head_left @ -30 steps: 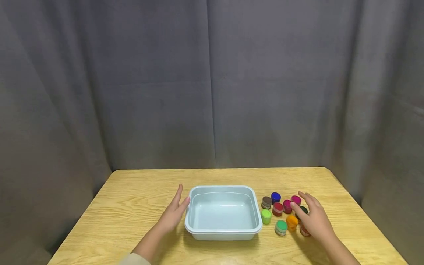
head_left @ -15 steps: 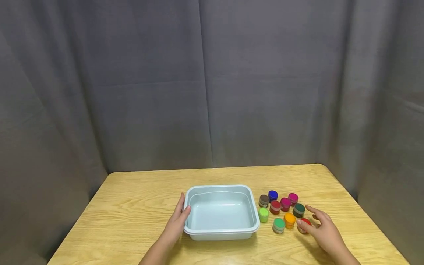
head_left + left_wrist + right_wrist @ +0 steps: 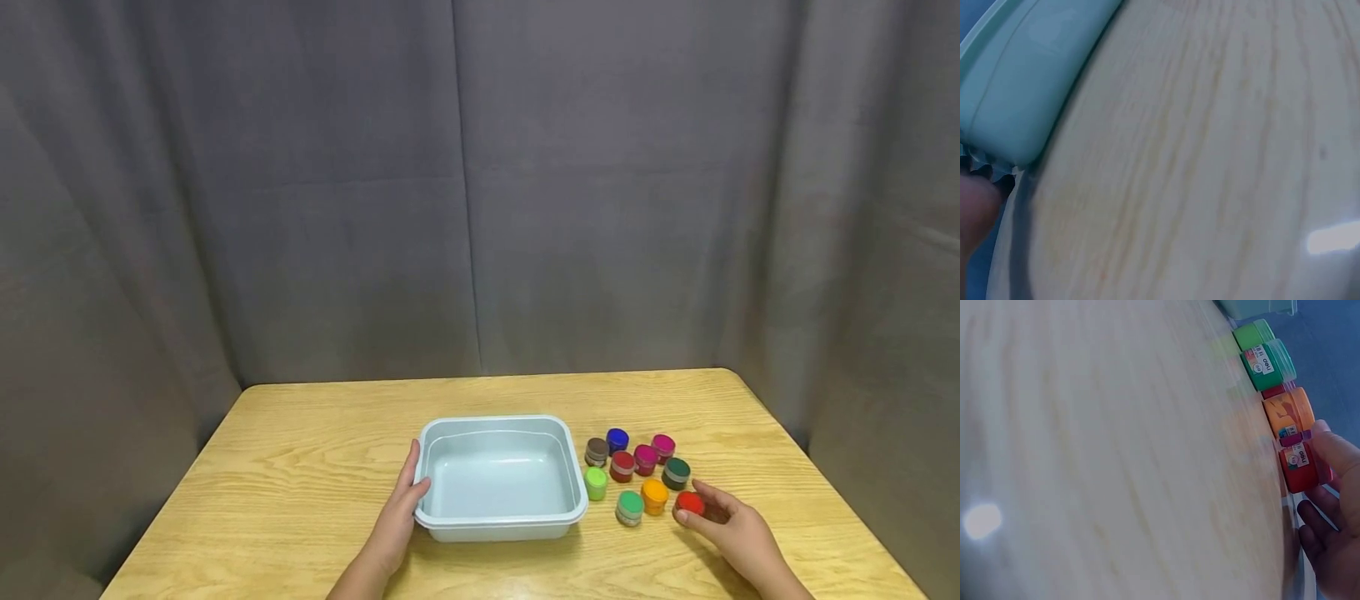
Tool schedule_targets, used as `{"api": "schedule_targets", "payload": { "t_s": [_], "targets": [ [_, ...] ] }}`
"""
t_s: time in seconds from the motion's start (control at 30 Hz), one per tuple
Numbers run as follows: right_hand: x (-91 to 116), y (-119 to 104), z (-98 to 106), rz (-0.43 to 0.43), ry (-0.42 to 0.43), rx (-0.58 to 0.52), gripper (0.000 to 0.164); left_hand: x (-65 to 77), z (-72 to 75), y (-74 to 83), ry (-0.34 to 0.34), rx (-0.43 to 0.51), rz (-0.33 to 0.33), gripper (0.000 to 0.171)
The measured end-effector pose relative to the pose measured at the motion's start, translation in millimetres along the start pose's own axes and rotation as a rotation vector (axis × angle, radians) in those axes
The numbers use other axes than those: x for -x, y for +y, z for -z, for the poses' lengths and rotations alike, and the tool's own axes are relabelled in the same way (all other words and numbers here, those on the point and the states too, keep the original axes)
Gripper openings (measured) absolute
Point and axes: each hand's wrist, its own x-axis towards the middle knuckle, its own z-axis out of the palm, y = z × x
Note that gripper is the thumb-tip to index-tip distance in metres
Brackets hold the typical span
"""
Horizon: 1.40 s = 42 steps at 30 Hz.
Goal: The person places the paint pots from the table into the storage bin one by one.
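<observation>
A pale blue plastic basin (image 3: pixel 502 531) sits on the wooden table, its inside bare. My left hand (image 3: pixel 393 521) holds its left side, thumb over the rim and fingers along the outer wall. In the left wrist view, fingertips show beside the basin's wall (image 3: pixel 1029 94). My right hand (image 3: pixel 742 537) has thumb and forefinger around a bright red paint jar (image 3: pixel 690 503), the rightmost of a cluster. In the right wrist view, the thumb lies at the top of this red jar (image 3: pixel 1299 474), with other fingers partly behind it. The jar stands at table level.
Left of the red jar are an orange jar (image 3: pixel 655 497) and a green jar (image 3: pixel 630 507). A dark green jar (image 3: pixel 677 473) stands behind. Nearer the basin are lime (image 3: pixel 596 483), brown (image 3: pixel 597 452), blue (image 3: pixel 618 442) and dark red (image 3: pixel 622 467) jars, plus two magenta ones (image 3: pixel 645 459).
My left hand has come in to the basin's left rim and taken hold. My right hand has drawn back from over the jars and closed its thumb and forefinger around the red paint jar.
</observation>
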Motion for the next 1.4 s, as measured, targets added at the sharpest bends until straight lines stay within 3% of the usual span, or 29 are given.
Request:
{"api": "schedule_targets", "payload": {
  "t_s": [0.37, 0.67, 1.0, 1.4],
  "targets": [
    [-0.1, 2.9, -1.7, 0.01, 0.004, 0.036, 0.086, 0.3, -4.2, -9.7, 0.013, 0.092, -0.048, 0.061],
    [10.5, -13.5, 7.0, 0.021, 0.049, 0.008, 0.083, 1.5, -12.6, -12.7, 0.064, 0.118, -0.068, 0.06],
    [13.9, -63.2, 6.0, 0.159, 0.036, -0.073, 0.07, -0.2, -17.9, -11.2, 0.1, 0.123, -0.045, 0.058],
    [2.4, -128.2, -30.0, 0.292, -0.086, -0.209, 0.064, 1.7, -20.5, -10.5, 0.123, 0.117, -0.039, 0.057]
  ]
}}
